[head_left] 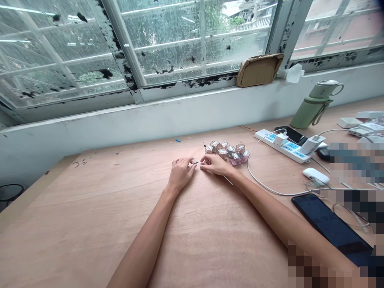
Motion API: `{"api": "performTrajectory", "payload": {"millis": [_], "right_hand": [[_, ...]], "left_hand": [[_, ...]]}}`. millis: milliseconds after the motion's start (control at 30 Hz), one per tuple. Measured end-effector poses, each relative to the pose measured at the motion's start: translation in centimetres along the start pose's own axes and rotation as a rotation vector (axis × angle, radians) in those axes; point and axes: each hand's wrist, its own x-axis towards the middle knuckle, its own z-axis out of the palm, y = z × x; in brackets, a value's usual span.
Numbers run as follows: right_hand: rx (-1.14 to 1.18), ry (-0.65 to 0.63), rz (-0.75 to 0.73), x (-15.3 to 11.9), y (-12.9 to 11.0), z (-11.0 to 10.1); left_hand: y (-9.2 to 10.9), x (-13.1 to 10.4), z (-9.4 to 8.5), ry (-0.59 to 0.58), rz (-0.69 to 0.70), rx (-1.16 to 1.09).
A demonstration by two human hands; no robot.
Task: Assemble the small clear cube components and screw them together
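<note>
My left hand (181, 173) is closed, thumb and fingertips pinching a small pale piece with a dark edge (195, 162), too small to name. Facing it across a narrow gap is my right hand (213, 165), its thumb and fingers drawn together; whatever they may hold is too small to make out. Just behind my right hand stands a cluster of several small clear hexagonal jars (223, 153) with white-marked tops, some pinkish or brown inside. A thin pale stick (229, 181) pokes out from beneath my right wrist.
A white power strip (282, 146) with chargers and a white cable lies on the wooden table (90, 224). To the right are a phone (333, 226), a white earbud case (316, 176) and a green bottle (312, 106). A blue scrap (178, 140) lies near the wall.
</note>
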Motion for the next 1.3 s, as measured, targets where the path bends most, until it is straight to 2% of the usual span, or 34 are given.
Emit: {"api": "performTrajectory", "payload": {"millis": [133, 300, 433, 667, 933, 1300], "right_hand": [[0.003, -0.131, 0.032, 0.2, 0.0, -1.2], [-0.022, -0.191, 0.103, 0.2, -0.2, -2.1], [0.017, -0.194, 0.108, 0.2, -0.2, -1.7], [0.281, -0.155, 0.08, -0.5, 0.3, -1.6], [0.26, -0.206, 0.086, -1.5, -0.6, -2.5], [0.345, -0.196, 0.078, -1.5, -0.5, -2.9]], "left_hand": [[0.0, 0.0, 0.1, 0.014, 0.001, -0.001], [0.1, 0.0, 0.1, 0.011, 0.001, -0.004], [0.1, 0.0, 0.0, 0.005, -0.005, -0.006], [0.1, 0.0, -0.1, -0.002, -0.015, 0.005], [-0.1, 0.0, 0.0, 0.002, -0.012, 0.005], [0.0, 0.0, 0.0, -0.028, 0.001, -0.013]]}}
